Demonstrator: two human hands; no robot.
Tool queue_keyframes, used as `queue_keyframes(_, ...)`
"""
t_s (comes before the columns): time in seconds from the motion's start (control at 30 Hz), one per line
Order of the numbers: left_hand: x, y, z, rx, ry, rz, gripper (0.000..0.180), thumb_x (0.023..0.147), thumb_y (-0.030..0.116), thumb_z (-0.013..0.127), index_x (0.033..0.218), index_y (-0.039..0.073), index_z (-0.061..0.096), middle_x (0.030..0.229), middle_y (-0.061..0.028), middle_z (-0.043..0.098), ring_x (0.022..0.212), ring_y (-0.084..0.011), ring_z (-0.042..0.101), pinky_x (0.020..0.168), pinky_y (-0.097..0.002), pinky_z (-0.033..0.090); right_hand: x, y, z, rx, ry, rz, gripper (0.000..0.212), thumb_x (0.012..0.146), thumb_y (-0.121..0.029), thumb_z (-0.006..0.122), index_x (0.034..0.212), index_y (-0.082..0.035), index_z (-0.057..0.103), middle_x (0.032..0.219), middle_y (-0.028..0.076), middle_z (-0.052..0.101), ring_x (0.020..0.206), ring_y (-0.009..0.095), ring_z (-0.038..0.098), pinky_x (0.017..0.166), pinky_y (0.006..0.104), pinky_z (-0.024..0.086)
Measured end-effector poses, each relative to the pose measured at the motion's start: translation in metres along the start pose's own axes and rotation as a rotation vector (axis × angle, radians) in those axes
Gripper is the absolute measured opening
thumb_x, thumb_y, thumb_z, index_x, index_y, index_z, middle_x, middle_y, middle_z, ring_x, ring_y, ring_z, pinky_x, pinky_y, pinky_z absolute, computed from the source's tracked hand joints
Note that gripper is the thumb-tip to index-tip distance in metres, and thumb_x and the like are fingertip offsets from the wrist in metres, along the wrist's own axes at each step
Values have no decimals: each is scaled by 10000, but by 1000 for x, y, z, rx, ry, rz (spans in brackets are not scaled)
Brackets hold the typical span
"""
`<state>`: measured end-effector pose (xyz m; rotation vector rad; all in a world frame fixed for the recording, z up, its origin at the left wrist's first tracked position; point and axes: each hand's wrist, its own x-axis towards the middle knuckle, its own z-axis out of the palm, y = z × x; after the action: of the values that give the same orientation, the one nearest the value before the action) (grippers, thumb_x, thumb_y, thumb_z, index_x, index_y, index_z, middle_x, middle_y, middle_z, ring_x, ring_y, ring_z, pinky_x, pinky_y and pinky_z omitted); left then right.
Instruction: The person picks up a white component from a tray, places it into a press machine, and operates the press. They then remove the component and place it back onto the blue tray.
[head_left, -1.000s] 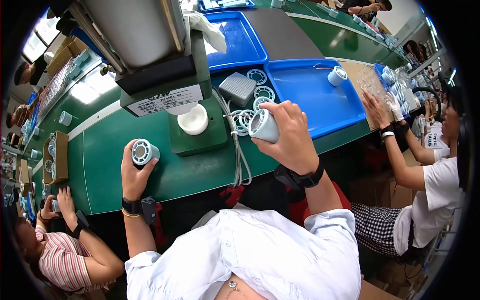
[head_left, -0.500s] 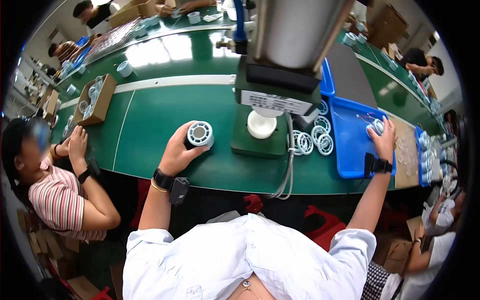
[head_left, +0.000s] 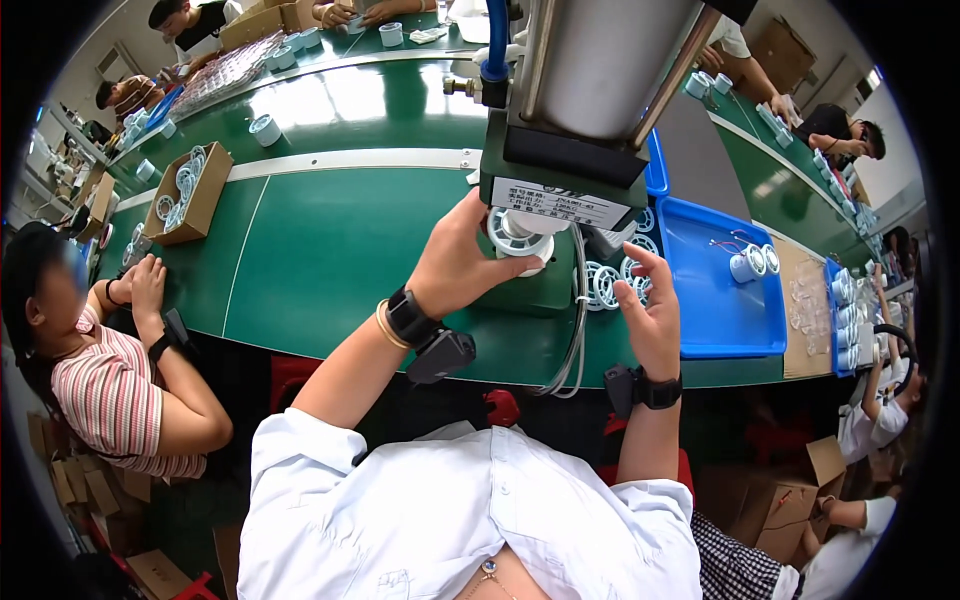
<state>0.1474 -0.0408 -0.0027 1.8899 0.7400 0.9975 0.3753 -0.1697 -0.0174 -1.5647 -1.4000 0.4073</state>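
My left hand (head_left: 452, 265) is closed around a light-blue cup-shaped plastic housing (head_left: 510, 240) with a slotted rim. The housing sits at the white round seat of a bench press (head_left: 560, 180), directly beneath its white pressing head, which partly covers it. My right hand (head_left: 652, 325) hangs over the bench to the right of the press, fingers apart and nothing in them. Just beyond those fingers lie several light-blue slotted rings (head_left: 603, 287). Two similar housings (head_left: 747, 264) with thin wires rest in a blue tray (head_left: 725, 335) farther right.
Grey cables (head_left: 577, 345) run down the front of the press. A cardboard box (head_left: 205, 210) of rings stands at the left, near a seated person in a striped shirt (head_left: 110, 400). Blister packaging (head_left: 808, 310) lies right of the tray. Other people work across the green benches.
My left hand has carried its housing right, under the press. My right hand has let go of a wired housing in the tray and come back left, empty.
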Motion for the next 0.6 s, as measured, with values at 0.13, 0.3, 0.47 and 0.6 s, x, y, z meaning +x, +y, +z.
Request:
queue_keyframes(0.13, 8, -5, 13, 64, -8, 6, 639, 642, 202, 861, 1168, 30, 543, 1060, -145, 628, 928, -265, 633, 823, -346, 509, 4, 4, -4, -23, 29, 26, 448, 861, -267, 662, 1241, -52, 559, 1113, 23, 536, 964, 132, 462, 788, 244, 395)
queue_keyframes(0.3, 9, -7, 10, 107, -79, -76, 675, 639, 265, 861, 1176, 26, 530, 1082, -163, 616, 983, -307, 618, 842, -388, 504, 17, 18, -5, -188, -26, -75, 408, 884, -235, 624, 1231, -31, 557, 1180, 89, 566, 1076, 220, 535, 914, 325, 414)
queue_keyframes(0.47, 11, -13, 10, 202, -90, -11, 694, 654, 315, 851, 1191, 22, 522, 1098, -178, 601, 1017, -310, 597, 865, -385, 486, 31, 32, 3, -691, -45, -259, 364, 903, -199, 571, 1222, -24, 559, 1231, 157, 565, 1180, 307, 515, 1011, 404, 372)
queue_keyframes(0.6, 0, -56, -28, 80, -75, 20, 572, 801, 329, 723, 1234, 21, 513, 1160, -190, 564, 1053, -305, 570, 870, -362, 471, 36, 32, 7, -660, -155, -161, 332, 913, -182, 530, 1204, -25, 572, 1238, 170, 567, 1177, 333, 504, 1033, 431, 347)
